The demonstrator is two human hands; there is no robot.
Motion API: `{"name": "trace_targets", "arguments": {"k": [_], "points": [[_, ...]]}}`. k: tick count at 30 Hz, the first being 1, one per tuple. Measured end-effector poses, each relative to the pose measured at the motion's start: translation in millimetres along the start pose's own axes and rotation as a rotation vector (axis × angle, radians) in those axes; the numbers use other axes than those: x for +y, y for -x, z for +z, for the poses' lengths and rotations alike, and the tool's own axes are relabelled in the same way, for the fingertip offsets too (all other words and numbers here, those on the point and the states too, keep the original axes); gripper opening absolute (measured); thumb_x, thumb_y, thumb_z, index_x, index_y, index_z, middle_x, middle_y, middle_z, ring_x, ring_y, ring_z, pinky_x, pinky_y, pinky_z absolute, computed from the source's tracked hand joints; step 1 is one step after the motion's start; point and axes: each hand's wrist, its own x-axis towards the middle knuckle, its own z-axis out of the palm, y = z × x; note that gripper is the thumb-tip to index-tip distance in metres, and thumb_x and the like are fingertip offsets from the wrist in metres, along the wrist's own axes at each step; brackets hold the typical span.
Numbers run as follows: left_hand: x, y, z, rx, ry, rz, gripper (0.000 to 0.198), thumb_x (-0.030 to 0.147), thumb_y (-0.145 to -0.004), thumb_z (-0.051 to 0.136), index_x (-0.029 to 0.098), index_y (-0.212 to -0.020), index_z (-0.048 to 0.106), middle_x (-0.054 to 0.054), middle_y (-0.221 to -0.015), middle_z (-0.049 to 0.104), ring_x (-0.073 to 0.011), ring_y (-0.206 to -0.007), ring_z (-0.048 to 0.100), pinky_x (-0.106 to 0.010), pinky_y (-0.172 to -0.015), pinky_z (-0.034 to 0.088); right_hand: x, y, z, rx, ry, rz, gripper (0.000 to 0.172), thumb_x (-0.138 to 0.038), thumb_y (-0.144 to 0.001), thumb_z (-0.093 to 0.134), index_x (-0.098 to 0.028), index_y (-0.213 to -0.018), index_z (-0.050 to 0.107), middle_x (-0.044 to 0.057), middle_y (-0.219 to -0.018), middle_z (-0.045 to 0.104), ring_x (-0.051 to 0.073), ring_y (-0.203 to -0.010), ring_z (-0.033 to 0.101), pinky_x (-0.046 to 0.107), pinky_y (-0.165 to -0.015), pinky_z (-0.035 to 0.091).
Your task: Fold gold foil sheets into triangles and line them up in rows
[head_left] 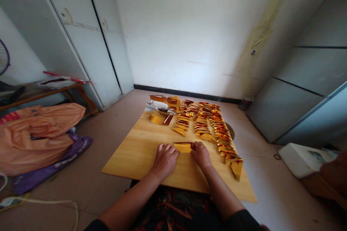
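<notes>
A flat strip of gold foil paper (182,147) lies on the wooden board (130,151), with a darker folded edge along its far side. My left hand (166,158) holds its left end, fingers curled on it. At the right end, my right hand (200,154) pinches the strip between thumb and fingers. Beyond the hands, folded gold foil pieces (202,126) overlap in several rows, running down the board's right side. Farther left lies a stack of flat gold sheets (157,117). What is under my fingers is hidden.
A white roll-like item (157,104) and foil bundles (173,103) lie at the board's far edge. Orange and purple bags (40,137) rest at left, below a wooden bench (81,97). A white box (300,160) stands on the floor at right, near a grey cabinet (298,90).
</notes>
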Motion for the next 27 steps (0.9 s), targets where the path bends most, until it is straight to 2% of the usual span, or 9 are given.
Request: {"name": "trace_targets", "arguments": {"k": [4,10,12,15,17,22,27], "points": [[-1,0,2.3,0.012,0.019,-0.006,0.024,0.013,-0.082,0.053,0.025,-0.099,0.065,-0.004,-0.093,0.064,-0.0215,-0.097,0.052,-0.042,-0.087,0.029,2,-1,0,0.017,-0.005,-0.015,0.025,0.002,-0.073,0.045,-0.016,-0.079,0.062,0.004,-0.084,0.058,0.012,-0.074,0.055,0.019,-0.063,0.034],[-3,-12,14.0,0.067,0.052,-0.071,0.014,0.02,-0.085,0.053,0.022,-0.082,0.066,-0.004,-0.086,0.063,-0.0202,-0.091,0.053,-0.038,-0.082,0.032,2,3,1,0.0,0.031,-0.049,0.023,-0.003,-0.074,0.048,-0.018,-0.083,0.062,0.003,-0.089,0.056,0.012,-0.073,0.055,0.02,-0.064,0.036],[-4,-15,17.0,0.079,0.063,-0.09,0.013,0.019,-0.084,0.055,0.023,-0.091,0.065,-0.004,-0.09,0.063,-0.0202,-0.092,0.054,-0.036,-0.082,0.034,3,4,1,-0.005,0.028,-0.072,0.02,-0.005,-0.075,0.049,-0.018,-0.083,0.062,0.003,-0.09,0.056,0.012,-0.074,0.055,0.02,-0.065,0.036],[-5,-18,20.0,0.09,0.064,-0.126,0.028,0.018,-0.08,0.058,0.024,-0.107,0.061,-0.004,-0.097,0.061,-0.0212,-0.096,0.053,-0.036,-0.083,0.036,4,5,2,-0.01,0.029,-0.087,0.018,-0.007,-0.075,0.049,-0.019,-0.079,0.061,0.002,-0.09,0.056,0.012,-0.075,0.055,0.02,-0.065,0.036],[-6,-18,21.0,0.085,0.063,-0.143,0.031,0.019,-0.079,0.059,0.024,-0.11,0.061,-0.005,-0.098,0.06,-0.0217,-0.097,0.053,-0.035,-0.083,0.038,3,5,2,-0.002,0.037,-0.078,0.018,-0.006,-0.075,0.049,-0.019,-0.079,0.06,0.002,-0.089,0.056,0.012,-0.075,0.055,0.02,-0.065,0.036],[-8,-20,21.2,0.079,0.104,-0.186,0.02,0.019,-0.076,0.062,0.022,-0.095,0.065,-0.005,-0.097,0.059,-0.0214,-0.096,0.052,-0.034,-0.082,0.04,1,6,2,0.003,0.024,-0.078,0.016,-0.009,-0.077,0.049,-0.019,-0.081,0.06,0.003,-0.09,0.056,0.012,-0.075,0.055,0.02,-0.066,0.037],[-8,-21,22.2,0.115,0.157,-0.16,0.011,0.012,-0.076,0.058,0.021,-0.081,0.062,-0.003,-0.089,0.059,-0.0189,-0.092,0.053,-0.032,-0.079,0.039,6,9,2,0.015,-0.069,-0.117,0.019,-0.006,-0.068,0.048,-0.02,-0.078,0.056,0.001,-0.088,0.054,0.013,-0.077,0.055,0.02,-0.066,0.038]]}}
